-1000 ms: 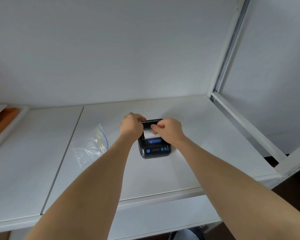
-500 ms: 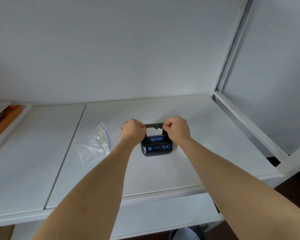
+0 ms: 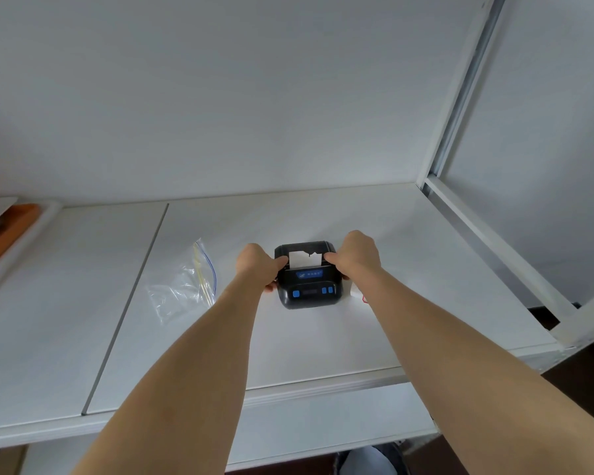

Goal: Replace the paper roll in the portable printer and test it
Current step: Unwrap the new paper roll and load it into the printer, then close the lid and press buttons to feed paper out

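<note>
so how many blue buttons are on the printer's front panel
3 on the printer: one at the panel's left, two side by side at its right. None look hidden.

The portable printer [image 3: 308, 280] is cased in matt black plastic, with glossy blue buttons set into its front and a smooth blue label above them. A strip of plain white paper [image 3: 304, 258], torn unevenly at its top edge, is seen standing out of it. The table [image 3: 323, 337] is surfaced in smooth white laminate with a faint sheen. The bag [image 3: 186, 286] is made of thin, clear, crinkled, shiny plastic. The frame [image 3: 494, 248] is painted white metal.
</note>
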